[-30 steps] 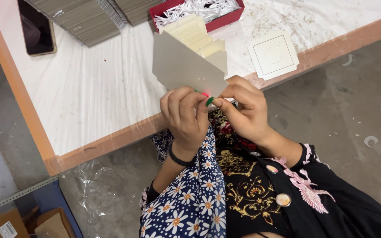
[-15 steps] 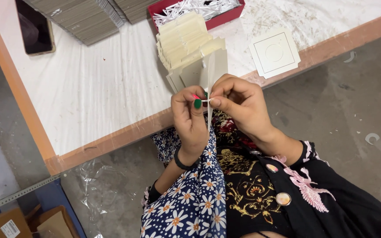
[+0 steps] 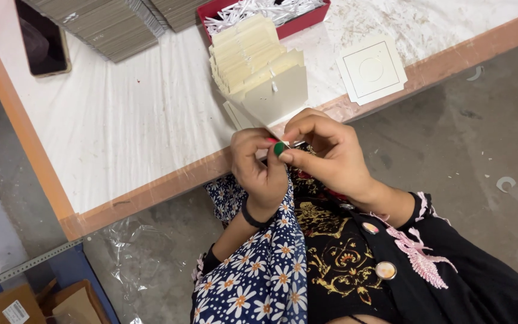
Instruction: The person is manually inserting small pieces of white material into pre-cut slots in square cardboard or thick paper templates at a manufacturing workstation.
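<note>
The white desk with its orange-brown edge takes up the upper left of the view. On it lie stacks of grey cardboard sheets at the far side, a red tray of shredded white paper, a dark phone near the left edge, and a small pile of white square cards (each embossed with a circle) to the right. A fanned stack of cream cards sits just in front of the tray. Over the desk's near edge, the left hand and right hand meet, both pinching the lower corner of a grey folded card, fingertips pressed together on it; a small green and red object shows between the thumbs, too small to identify
</note>
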